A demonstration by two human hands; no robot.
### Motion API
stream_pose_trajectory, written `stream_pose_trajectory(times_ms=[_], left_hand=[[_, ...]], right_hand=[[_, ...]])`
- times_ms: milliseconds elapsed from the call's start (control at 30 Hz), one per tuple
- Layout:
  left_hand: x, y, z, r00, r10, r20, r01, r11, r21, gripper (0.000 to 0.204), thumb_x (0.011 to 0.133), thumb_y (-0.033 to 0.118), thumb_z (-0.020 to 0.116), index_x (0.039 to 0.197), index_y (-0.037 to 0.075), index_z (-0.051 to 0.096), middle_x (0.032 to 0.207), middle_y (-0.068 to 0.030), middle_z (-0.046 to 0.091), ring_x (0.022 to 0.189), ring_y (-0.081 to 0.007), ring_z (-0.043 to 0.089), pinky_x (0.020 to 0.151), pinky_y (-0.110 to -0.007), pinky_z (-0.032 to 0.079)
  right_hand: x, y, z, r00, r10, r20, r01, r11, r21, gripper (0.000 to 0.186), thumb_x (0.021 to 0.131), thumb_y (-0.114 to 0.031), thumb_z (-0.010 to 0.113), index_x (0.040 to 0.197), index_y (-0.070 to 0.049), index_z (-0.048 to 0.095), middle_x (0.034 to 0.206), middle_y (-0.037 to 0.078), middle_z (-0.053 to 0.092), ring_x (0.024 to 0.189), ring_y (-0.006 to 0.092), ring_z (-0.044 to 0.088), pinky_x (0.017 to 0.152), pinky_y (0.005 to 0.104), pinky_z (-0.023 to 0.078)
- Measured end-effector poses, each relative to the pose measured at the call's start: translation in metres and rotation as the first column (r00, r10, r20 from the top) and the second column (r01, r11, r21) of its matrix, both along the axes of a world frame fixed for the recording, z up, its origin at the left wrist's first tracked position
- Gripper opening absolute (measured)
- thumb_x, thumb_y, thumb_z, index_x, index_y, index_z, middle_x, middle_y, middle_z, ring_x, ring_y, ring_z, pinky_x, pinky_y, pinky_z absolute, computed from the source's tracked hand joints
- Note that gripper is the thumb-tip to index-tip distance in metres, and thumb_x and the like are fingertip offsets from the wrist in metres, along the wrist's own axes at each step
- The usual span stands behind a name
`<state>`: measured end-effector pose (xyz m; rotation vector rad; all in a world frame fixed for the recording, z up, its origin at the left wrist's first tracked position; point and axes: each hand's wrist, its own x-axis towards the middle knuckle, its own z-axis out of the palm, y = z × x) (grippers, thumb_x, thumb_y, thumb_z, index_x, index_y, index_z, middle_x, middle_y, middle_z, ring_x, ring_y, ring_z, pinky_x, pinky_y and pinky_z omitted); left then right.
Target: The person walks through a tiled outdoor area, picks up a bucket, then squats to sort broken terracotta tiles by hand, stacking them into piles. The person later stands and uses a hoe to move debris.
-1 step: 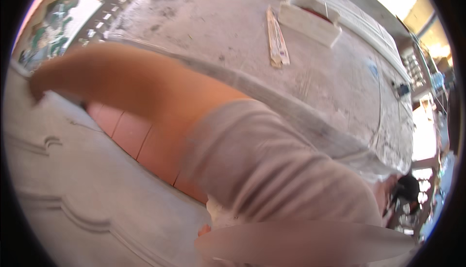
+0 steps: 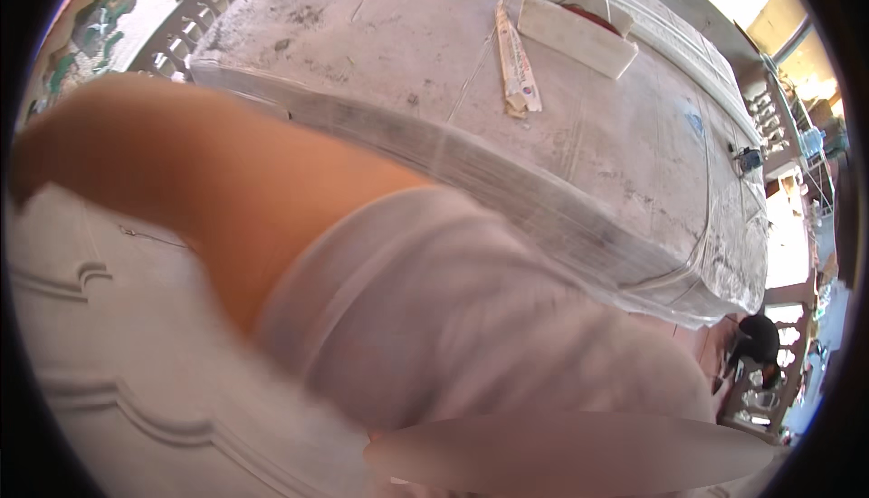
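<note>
My right arm, in a pale grey sleeve (image 2: 507,317), crosses the picture from the lower right to the far left. At its end my right hand (image 2: 27,167) is smeared by motion at the left rim, so its fingers and anything in them cannot be made out. Below the arm lies a large pale grey panel (image 2: 172,335) with curved raised moulding; my right hand is near its far left part, and whether it touches is unclear. A thin wire-like piece (image 2: 149,235) rests on the panel. My left hand does not show.
Beyond the arm stands a large plastic-wrapped block (image 2: 380,45) with a dusty top. On it are a long paper packet (image 2: 518,68), a white foam tray (image 2: 579,41) and a small dark item (image 2: 748,161). A balustrade (image 2: 167,50) runs at left. A dark shape (image 2: 756,339) is at right.
My right arm has shifted left and toward the picture's lower part, now covering the pink tiles that showed below it. Fingertips seen under the sleeve earlier no longer show.
</note>
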<state>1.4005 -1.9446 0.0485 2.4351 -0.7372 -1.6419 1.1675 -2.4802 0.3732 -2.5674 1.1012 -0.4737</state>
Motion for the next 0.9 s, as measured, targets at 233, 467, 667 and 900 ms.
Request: stream_pose_trajectory(times_ms=[233, 467, 667, 900], left_hand=[[0.119, -0.268, 0.012, 0.998, 0.031, -0.049, -0.034, 0.998, -0.055, 0.044, 0.088, 0.041, 0.065, 0.115, 0.006, 0.061, 0.101, -0.0082, 0.067, 0.087, -0.0208, 0.064, 0.065, -0.034, 0.051], [0.226, -0.532, -0.019, 0.997, 0.017, -0.075, -0.031, 0.983, -0.183, 0.047, 0.09, 0.041, 0.063, 0.125, 0.01, 0.056, 0.108, -0.0093, 0.066, 0.091, -0.0217, 0.065, 0.066, -0.037, 0.051], [0.287, -0.728, -0.047, 0.991, 0.068, -0.113, -0.089, 0.977, -0.196, 0.046, 0.089, 0.038, 0.065, 0.125, 0.009, 0.057, 0.107, -0.0079, 0.065, 0.092, -0.0216, 0.064, 0.067, -0.04, 0.05], [0.344, -0.844, -0.015, 0.954, 0.297, -0.049, -0.3, 0.951, -0.072, 0.047, 0.086, 0.036, 0.069, 0.122, 0.007, 0.063, 0.106, -0.0093, 0.069, 0.094, -0.0233, 0.066, 0.073, -0.044, 0.053]], right_hand=[[0.166, -0.195, 0.182, 0.983, 0.173, 0.061, -0.149, 0.946, -0.288, 0.038, 0.092, -0.034, 0.053, 0.104, -0.001, 0.069, 0.108, 0.02, 0.067, 0.105, 0.0325, 0.062, 0.094, 0.043, 0.047], [0.204, -0.408, 0.282, 0.987, 0.111, 0.115, -0.035, 0.852, -0.523, 0.038, 0.092, -0.033, 0.052, 0.1, -0.001, 0.07, 0.107, 0.021, 0.068, 0.103, 0.0328, 0.063, 0.093, 0.0414, 0.048], [0.221, -0.618, 0.34, 0.978, 0.081, 0.193, 0.067, 0.751, -0.657, 0.038, 0.092, -0.032, 0.051, 0.097, 0.0, 0.07, 0.105, 0.021, 0.068, 0.102, 0.033, 0.063, 0.093, 0.0399, 0.049], [0.268, -0.814, 0.36, 0.976, 0.105, 0.188, 0.078, 0.642, -0.763, 0.038, 0.092, -0.031, 0.05, 0.093, 0.001, 0.071, 0.103, 0.021, 0.069, 0.1, 0.0333, 0.064, 0.092, 0.0383, 0.05]])
